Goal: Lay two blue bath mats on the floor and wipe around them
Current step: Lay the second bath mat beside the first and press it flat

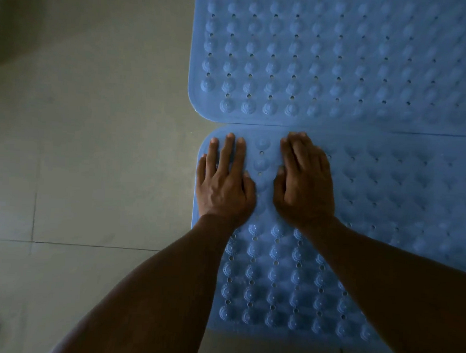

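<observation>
Dim tiled floor (80,169) | both mats (385,209) cropped right | hands (263,183) flat

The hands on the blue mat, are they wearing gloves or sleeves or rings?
No. The left hand and right hand are bare: no gloves, rings or watch show. Both forearms are bare too, with no sleeves in view. The light is dim, so tiny details could be missed.

Both bath mats (338,61) rubbery-looking, bumpy, perforated, slight sheen; floor (81,143) matt smooth tile.

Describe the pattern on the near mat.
Rows of raised round bumps with small holes between, on the near mat; head view.
</observation>
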`<state>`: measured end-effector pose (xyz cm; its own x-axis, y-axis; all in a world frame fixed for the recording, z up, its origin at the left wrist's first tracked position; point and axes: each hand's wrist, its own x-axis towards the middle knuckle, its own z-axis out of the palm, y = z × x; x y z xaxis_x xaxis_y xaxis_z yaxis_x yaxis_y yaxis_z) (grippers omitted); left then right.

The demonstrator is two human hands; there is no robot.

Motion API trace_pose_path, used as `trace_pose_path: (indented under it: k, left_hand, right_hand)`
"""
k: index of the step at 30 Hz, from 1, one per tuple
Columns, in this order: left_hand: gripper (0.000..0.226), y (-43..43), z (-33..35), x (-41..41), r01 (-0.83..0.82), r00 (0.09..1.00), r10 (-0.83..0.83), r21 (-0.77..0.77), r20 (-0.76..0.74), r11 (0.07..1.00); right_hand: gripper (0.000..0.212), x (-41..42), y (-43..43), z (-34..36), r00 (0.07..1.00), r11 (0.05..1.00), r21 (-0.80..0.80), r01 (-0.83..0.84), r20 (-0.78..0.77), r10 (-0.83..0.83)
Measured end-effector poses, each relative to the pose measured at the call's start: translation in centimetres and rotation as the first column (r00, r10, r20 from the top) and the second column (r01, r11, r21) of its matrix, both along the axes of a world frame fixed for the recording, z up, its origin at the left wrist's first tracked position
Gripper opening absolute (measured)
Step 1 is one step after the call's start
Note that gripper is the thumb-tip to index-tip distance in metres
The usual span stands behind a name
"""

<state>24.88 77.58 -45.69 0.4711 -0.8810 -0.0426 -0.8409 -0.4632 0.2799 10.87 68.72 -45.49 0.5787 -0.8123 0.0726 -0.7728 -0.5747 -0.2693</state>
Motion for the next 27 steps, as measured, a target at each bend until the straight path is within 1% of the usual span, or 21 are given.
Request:
trace_pose_path:
  k: [1,3,7,11,15,18,22,24,26,27]
  left_hand:
    - [0.067,0.0,0.1,0.1,0.015,1.0,-0.015,-0.009,0.024,1.0]
    - [0.068,0.9,0.1,0.2,0.001,1.0,-0.001,-0.024,0.02,1.0]
    - [0.07,1.4,0.1,0.4,-0.011,1.0,0.011,-0.003,0.01,1.0]
    - [0.072,1.5,0.5,0.2,-0.007,1.0,0.007,0.024,-0.019,1.0]
    - [0.073,1.5,0.4,0.2,-0.001,1.0,0.001,0.065,0.003,0.998]
    - [0.071,1.4,0.4,0.1,0.011,1.0,-0.013,0.052,0.025,0.999]
    - [0.07,1.4,0.3,-0.1,0.031,0.998,-0.034,0.055,0.057,0.998]
    - [0.07,1.2,0.5,-0.3,0.032,0.995,-0.039,0.08,0.089,0.996]
    - [0.068,0.8,0.9,-0.6,0.033,0.993,-0.047,0.124,0.11,0.992]
    - [0.066,0.5,1.3,-1.0,0.027,0.993,-0.041,0.136,0.107,0.99]
  right_hand:
    - [0.057,0.1,0.3,-0.1,1.0,1.0,-0.016,0.002,0.013,-0.002]
    - [0.057,0.5,1.4,-0.1,0.999,1.0,-0.026,-0.006,0.032,0.006]
    - [0.057,0.4,1.7,-0.6,0.999,0.999,-0.036,-0.008,0.042,0.01]
    - [0.058,0.3,1.8,-0.1,1.0,1.0,-0.024,-0.002,0.031,0.002]
    - [0.06,0.5,1.8,-0.3,1.0,1.0,0.008,0.009,0.025,-0.009]
    - [0.059,0.4,1.7,-0.3,0.998,0.999,0.004,0.031,0.046,-0.032]
    - [0.054,0.1,1.9,-0.2,0.987,0.998,-0.032,0.049,0.156,-0.043]
    - [0.053,-0.2,2.0,0.0,0.968,0.998,-0.011,0.068,0.245,-0.063]
    - [0.051,-1.9,1.9,0.6,0.942,0.991,-0.018,0.135,0.311,-0.123]
    - [0.05,-3.5,1.9,1.0,0.938,0.985,-0.032,0.172,0.311,-0.153]
